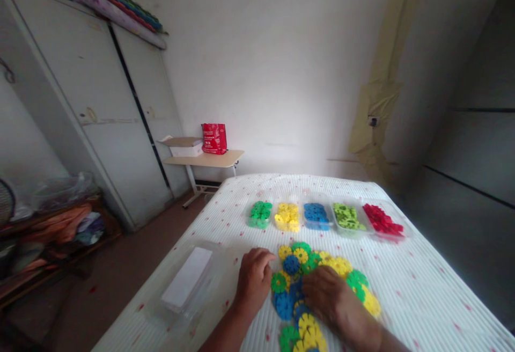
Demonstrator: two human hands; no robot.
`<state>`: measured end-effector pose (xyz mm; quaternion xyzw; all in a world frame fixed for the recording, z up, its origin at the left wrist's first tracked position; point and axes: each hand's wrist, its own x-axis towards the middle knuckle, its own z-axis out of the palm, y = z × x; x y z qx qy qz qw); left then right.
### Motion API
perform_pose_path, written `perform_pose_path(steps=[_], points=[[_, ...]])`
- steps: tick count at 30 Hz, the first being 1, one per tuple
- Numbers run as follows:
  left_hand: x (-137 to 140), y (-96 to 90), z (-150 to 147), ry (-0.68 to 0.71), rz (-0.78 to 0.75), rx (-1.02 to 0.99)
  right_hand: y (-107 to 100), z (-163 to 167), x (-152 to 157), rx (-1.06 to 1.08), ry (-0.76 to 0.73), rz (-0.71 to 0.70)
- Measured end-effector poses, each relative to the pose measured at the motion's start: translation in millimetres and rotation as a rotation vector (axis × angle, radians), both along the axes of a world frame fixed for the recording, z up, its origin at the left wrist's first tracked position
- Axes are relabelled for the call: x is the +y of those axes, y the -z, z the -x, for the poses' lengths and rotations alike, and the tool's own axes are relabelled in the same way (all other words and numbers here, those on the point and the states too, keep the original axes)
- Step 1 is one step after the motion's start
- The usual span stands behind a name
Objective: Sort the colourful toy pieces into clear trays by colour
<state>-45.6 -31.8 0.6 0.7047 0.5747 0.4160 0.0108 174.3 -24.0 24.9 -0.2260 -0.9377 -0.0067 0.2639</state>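
Toothed plastic discs in green, yellow and blue lie in a loose pile on the table. My right hand [332, 295] reaches over the middle of this pile; its fingers bend down among the discs, slightly blurred, and their tips are hidden. A blue disc [284, 306] lies left of that hand, with yellow discs [308, 328] below it. Just left of the pile is my left hand [254, 277], fingers loosely bent, thumb apart from them, with no piece visible in it. Its fingertips are close to a green disc [278, 282] and another blue disc [291, 264].
Beyond the pile stands a row of clear tubs: green pieces [260, 212], yellow pieces [287, 215], blue pieces [316, 214], lime pieces [346, 215] and red pieces [383, 220]. A clear container with a white slab [188, 278] is at left. A striped cloth [418, 287] covers the table.
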Motion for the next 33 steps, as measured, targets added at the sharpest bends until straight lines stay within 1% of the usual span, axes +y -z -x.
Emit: perform_pose_path(steps=[3,5,7,10,13,15,17,19,21,22,25,27,29,33], points=[[4.6,3.0,1.5,-0.001,-0.008,-0.014,-10.9,-3.5,19.7,0.017,0.146,0.055],[5.9,3.7,3.5,-0.011,-0.013,-0.022,-16.2,-1.6,28.8,-0.024,0.244,0.110],[5.9,3.4,5.1,-0.026,-0.014,-0.026,-17.2,4.4,31.9,-0.093,0.309,0.154],[5.4,2.7,6.0,-0.045,0.005,-0.027,-9.2,17.9,27.8,-0.176,0.318,0.166],[5.5,3.6,5.4,-0.054,0.024,-0.025,2.8,31.7,19.7,-0.190,0.291,0.167],[5.9,5.2,5.1,-0.061,0.028,-0.027,7.0,39.6,14.6,-0.187,0.273,0.186],[6.3,6.7,5.3,-0.068,0.029,-0.032,5.7,45.6,10.9,-0.190,0.245,0.210],[6.6,7.6,5.9,-0.073,0.035,-0.039,-0.9,48.0,10.7,-0.194,0.221,0.224],[7.0,7.8,6.8,-0.079,0.047,-0.047,-10.6,45.3,16.3,-0.194,0.243,0.222],[7.4,7.9,7.3,-0.084,0.052,-0.054,-15.6,41.9,21.6,-0.194,0.278,0.218],[9.3,8.7,8.7,-0.095,0.054,-0.089,-27.0,28.1,44.5,-0.202,0.454,0.219],[10.8,9.9,9.8,-0.100,0.043,-0.112,-29.3,20.5,60.2,-0.220,0.537,0.253],[11.9,11.5,10.7,-0.101,0.034,-0.118,-27.6,18.1,71.2,-0.238,0.553,0.306],[12.6,13.9,11.7,-0.106,0.023,-0.113,-19.1,27.5,76.6,-0.261,0.495,0.370]])
